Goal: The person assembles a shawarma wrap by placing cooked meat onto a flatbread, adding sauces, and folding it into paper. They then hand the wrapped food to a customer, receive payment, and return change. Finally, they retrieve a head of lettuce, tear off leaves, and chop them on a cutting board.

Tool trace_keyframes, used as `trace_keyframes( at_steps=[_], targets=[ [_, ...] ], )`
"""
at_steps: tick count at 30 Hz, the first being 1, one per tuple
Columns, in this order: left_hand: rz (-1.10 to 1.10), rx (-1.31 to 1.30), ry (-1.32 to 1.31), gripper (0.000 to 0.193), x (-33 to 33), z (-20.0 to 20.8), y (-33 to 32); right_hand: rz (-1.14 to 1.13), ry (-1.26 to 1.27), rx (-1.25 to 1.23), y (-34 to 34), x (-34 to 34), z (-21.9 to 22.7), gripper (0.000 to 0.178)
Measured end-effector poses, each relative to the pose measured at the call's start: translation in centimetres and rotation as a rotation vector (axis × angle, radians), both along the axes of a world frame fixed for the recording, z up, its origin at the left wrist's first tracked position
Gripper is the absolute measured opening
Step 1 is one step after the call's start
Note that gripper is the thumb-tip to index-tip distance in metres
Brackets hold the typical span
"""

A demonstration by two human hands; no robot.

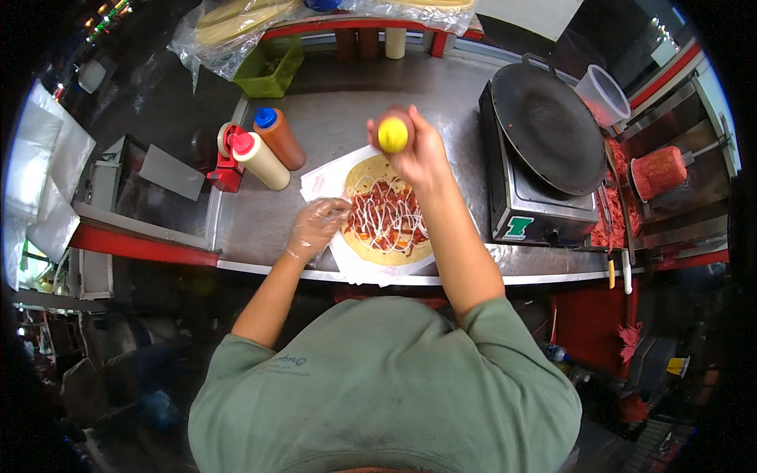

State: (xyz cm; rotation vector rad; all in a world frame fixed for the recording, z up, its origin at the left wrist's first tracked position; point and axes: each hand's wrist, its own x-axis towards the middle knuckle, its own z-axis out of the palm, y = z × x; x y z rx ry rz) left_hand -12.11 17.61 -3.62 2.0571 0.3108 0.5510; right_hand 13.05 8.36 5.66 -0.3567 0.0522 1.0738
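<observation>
A flat round wrap [386,255] lies on white paper [355,272] near the counter's front edge. Meat strips and orange bits cover its middle, under zigzag lines of white sauce. My left hand [317,225], in a clear plastic glove, rests at the wrap's left edge with its fingers bent; whether they pinch anything is hidden. Above the wrap's far side, my right hand [422,154] is wrapped around a squeeze bottle with a yellow cap [393,135]. The bottle looks brownish and is seen end-on. Two more squeeze bottles stand to the left, a cream one [264,163] with a red cap and an orange-brown one [282,142] with a blue cap.
A black round pan [548,126] sits on a gas stove [544,225] at the right. Beyond are a clear tub [603,96], shaved red meat [658,173] on a spit, and knife handles [627,272] over the edge. A red tape dispenser [226,169] and green basket [270,71] stand left.
</observation>
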Motion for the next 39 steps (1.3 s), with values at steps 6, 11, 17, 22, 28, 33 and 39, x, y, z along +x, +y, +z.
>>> trace_keyframes(
  at_steps=[6,11,17,22,28,33,39],
  targets=[
    [-0.303,0.379,0.221,0.025,0.7,2.0,2.3,-0.188,0.475,0.054,9.3,8.4,-3.7,0.058],
    [-0.352,0.356,0.155,0.033,-0.6,2.1,2.3,-0.176,0.43,0.049,11.5,10.9,-6.0,0.054],
    [-0.196,0.425,0.161,0.026,1.9,1.1,1.8,-0.22,0.204,-0.061,9.2,7.8,-3.7,0.048],
    [0.137,0.318,0.299,0.027,4.7,0.3,-0.5,-0.009,-1.079,-1.005,3.3,5.8,-2.1,0.047],
    [-0.161,0.71,-0.085,0.031,6.1,0.7,-0.2,0.579,-2.066,-1.385,1.2,7.0,-2.7,0.051],
    [-0.36,0.805,-0.056,0.037,5.0,1.7,-0.2,0.319,-1.828,-1.047,-2.6,2.9,-1.4,0.036],
    [-0.151,0.762,-0.008,0.044,4.4,0.9,-2.7,-0.036,-1.873,-1.081,-8.2,-5.1,-2.6,0.023]
  ],
)
